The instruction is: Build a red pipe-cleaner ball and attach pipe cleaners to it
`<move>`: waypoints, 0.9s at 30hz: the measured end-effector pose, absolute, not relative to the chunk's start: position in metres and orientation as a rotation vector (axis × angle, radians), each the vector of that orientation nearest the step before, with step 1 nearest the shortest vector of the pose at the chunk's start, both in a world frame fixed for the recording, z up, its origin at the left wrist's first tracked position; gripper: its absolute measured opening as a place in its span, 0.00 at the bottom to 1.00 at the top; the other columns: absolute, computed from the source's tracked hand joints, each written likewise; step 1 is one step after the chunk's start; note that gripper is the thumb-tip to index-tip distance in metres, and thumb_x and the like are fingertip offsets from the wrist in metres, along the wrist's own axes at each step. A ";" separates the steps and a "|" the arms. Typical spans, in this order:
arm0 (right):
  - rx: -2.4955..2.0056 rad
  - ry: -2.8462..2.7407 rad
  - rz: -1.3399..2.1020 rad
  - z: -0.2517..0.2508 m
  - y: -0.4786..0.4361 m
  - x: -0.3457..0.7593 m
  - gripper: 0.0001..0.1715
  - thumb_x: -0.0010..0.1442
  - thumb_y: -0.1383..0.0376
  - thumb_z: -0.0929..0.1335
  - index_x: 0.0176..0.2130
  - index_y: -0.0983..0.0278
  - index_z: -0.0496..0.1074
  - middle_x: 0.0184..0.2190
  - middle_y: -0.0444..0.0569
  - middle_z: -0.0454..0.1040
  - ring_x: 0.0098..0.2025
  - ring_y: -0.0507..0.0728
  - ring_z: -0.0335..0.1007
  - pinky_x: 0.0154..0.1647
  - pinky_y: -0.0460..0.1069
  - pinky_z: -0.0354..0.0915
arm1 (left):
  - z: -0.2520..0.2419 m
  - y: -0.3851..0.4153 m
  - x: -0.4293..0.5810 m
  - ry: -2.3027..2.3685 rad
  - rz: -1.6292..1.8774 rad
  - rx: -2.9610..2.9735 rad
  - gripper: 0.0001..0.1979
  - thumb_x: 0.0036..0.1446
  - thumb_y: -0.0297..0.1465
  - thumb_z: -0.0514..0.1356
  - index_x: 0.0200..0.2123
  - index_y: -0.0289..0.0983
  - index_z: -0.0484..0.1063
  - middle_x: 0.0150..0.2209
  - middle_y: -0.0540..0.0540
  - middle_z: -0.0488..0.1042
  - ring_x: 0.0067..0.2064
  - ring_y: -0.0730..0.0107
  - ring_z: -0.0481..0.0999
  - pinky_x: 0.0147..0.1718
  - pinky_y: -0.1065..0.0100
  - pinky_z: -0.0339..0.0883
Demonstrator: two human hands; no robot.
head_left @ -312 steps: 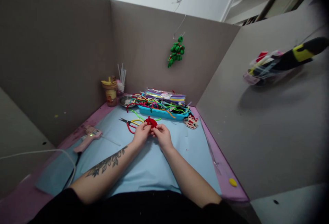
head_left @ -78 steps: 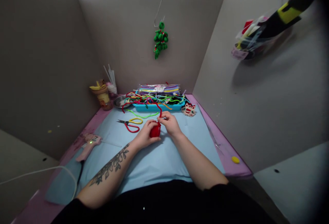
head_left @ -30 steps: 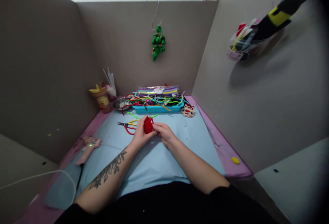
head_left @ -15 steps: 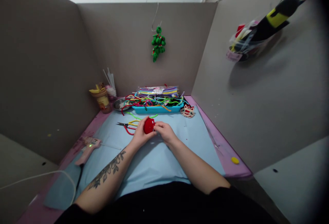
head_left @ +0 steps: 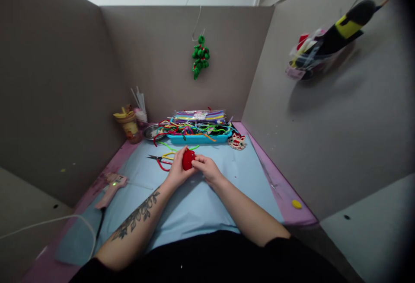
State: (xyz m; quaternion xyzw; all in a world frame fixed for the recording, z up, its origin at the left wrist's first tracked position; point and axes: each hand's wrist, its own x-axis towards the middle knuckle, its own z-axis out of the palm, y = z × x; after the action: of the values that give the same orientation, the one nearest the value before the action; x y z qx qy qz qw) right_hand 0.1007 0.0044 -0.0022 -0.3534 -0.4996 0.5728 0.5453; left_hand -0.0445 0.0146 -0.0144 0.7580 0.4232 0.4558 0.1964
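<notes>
My left hand (head_left: 177, 170) is closed around a rounded red fuzzy craft piece (head_left: 187, 160) dotted with small white spots. From the other side, the fingers of my right hand (head_left: 207, 168) pinch together against its right edge. Whether a smaller part sits between those fingertips is hidden. Just left of my left hand lie scissors (head_left: 161, 162) with dark blades and a red and a yellow handle, partly covered by the hand. A bright green pipe cleaner (head_left: 167, 146) lies behind my hands on the blue sheet (head_left: 220, 205).
Along the back stands a blue tray (head_left: 201, 139) heaped with coloured pipe cleaners, between a metal dish (head_left: 149, 133) and a red-and-white face-shaped ornament (head_left: 237, 142). A pink glue gun (head_left: 112, 191) with a lit green light lies left. A yellow disc (head_left: 296, 204) is at right.
The red piece has turned slightly in my left hand, showing more of its spotted face. My right fingertips have shifted a little left and lower along its edge.
</notes>
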 end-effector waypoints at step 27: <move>-0.925 -1.512 0.793 -0.002 0.007 0.116 0.13 0.54 0.65 0.68 0.42 0.59 0.74 0.47 0.51 0.67 0.50 0.57 0.66 0.46 0.51 0.65 | -0.003 0.014 -0.053 1.113 1.312 1.943 0.39 0.45 0.37 0.68 0.59 0.39 0.58 0.58 0.38 0.62 0.59 0.51 0.63 0.58 0.51 0.56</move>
State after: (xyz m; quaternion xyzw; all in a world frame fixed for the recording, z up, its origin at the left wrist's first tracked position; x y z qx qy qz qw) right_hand 0.1156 0.0067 -0.0018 -0.3933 -0.6427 0.3370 0.5645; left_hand -0.0527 0.0144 -0.0035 0.7209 0.4129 0.4868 0.2698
